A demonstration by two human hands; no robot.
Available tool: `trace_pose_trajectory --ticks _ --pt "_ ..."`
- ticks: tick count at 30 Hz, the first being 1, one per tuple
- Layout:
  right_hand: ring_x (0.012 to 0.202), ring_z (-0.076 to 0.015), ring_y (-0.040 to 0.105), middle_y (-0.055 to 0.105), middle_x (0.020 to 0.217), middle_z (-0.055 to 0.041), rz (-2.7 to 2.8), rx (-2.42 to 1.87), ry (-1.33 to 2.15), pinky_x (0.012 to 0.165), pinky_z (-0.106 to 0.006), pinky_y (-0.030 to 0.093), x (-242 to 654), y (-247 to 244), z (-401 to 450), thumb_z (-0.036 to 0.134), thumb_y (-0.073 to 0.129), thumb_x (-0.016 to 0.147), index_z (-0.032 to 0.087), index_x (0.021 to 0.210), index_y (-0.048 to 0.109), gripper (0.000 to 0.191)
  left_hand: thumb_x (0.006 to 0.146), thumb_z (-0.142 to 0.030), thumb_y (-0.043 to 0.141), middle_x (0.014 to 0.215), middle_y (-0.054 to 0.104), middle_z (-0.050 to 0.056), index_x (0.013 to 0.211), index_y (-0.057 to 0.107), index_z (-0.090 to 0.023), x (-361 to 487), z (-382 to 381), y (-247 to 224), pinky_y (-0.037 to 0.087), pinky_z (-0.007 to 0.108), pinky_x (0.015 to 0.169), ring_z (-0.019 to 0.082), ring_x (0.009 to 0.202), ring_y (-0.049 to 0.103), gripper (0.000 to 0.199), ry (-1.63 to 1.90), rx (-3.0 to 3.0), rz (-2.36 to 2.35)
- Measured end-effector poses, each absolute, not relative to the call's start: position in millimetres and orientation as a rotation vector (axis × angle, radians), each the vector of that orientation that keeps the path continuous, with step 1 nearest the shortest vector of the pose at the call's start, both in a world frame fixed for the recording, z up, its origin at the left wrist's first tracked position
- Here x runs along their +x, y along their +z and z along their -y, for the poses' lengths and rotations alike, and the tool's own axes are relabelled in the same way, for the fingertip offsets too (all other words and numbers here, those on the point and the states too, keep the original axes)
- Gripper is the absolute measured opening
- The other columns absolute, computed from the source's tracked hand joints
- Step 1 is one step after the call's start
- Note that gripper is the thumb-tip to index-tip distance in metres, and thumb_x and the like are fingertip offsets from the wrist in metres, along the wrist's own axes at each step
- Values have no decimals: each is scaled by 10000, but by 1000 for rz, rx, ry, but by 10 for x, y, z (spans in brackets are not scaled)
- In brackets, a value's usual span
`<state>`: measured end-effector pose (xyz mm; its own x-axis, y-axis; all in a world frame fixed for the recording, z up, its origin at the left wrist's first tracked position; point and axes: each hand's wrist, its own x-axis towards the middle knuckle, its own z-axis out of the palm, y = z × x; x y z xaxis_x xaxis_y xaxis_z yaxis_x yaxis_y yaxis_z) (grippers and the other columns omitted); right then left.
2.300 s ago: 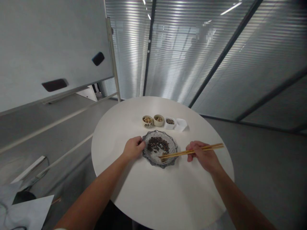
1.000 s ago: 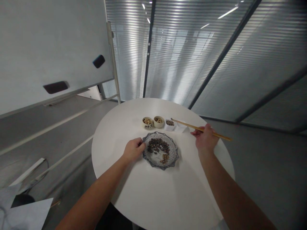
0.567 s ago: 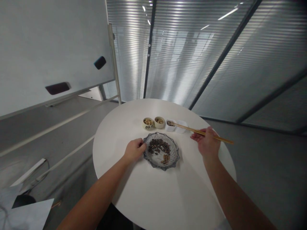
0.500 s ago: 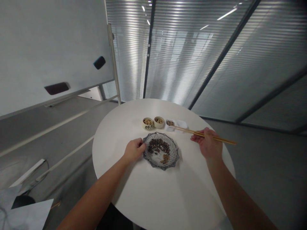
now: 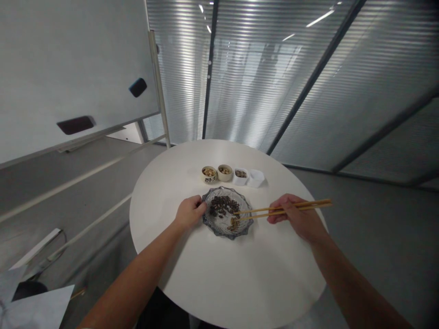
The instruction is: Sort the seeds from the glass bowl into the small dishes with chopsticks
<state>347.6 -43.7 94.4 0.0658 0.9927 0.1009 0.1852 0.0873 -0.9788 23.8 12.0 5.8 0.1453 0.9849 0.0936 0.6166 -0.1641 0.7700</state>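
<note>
The right hand [image 5: 297, 217] is closed around two wooden chopsticks [image 5: 284, 209]. Their tips reach over a glass plate [image 5: 219, 230], close to one small pile of pale nuts [image 5: 233, 224]. I cannot tell if the tips touch the nuts. The left hand [image 5: 190, 212] is curled and touches the edge of the plate, but I cannot tell if it grips it. One bigger pile of dark beans [image 5: 222, 205] lies on the plate.

Behind the plate stand two small round cups [image 5: 209, 174] and two little white dishes [image 5: 240, 176] in a row. All of this is on one round white table [image 5: 219, 278]. To the left stands one whiteboard [image 5: 75, 68], and behind the table is a glass wall with blinds [image 5: 274, 77].
</note>
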Motion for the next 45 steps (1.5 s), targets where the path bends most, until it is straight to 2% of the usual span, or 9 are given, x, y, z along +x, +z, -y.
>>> trace_pose_trajectory --ticks 14,21,31,38,45 --pt "491 -219 718 738 616 -107 1260 -1335 1114 480 -307 625 3415 651 363 681 749 777 146 745 701 538 861 -376 497 612 476 -35 660 532 -191 234 -119 68 277 261 597 124 624 458 276 840 1877 -1530" --pt "447 -209 686 727 592 -87 1118 -1220 1150 445 -313 599 3381 626 376 662 801 721 165 708 685 510 859 -376 491 610 477 -33 660 532 -194 236 -119 76 282 262 600 126 624 455 273 841 1883 -1515" --pt "472 -215 694 744 651 -87 1138 -1230 1205 461 -331 601 3292 516 357 657 761 769 171 734 669 496 860 -377 493 617 483 -32 664 538 -196 233 -125 75 278 267 602 130 632 461 270 820 1886 -1538" --pt "401 -178 638 700 571 -46 1132 -1228 1106 423 -294 550 3277 445 359 646 722 813 174 723 677 482 865 -373 493 630 510 -26 681 567 -197 232 -115 86 304 260 606 136 646 478 265 820 1876 -1537" --pt "385 -177 625 695 562 -44 1109 -1198 1111 395 -294 535 3290 473 396 669 730 783 181 682 673 501 865 -371 491 624 508 -27 681 577 -194 230 -116 88 296 260 597 132 635 471 268 807 1880 -1543"
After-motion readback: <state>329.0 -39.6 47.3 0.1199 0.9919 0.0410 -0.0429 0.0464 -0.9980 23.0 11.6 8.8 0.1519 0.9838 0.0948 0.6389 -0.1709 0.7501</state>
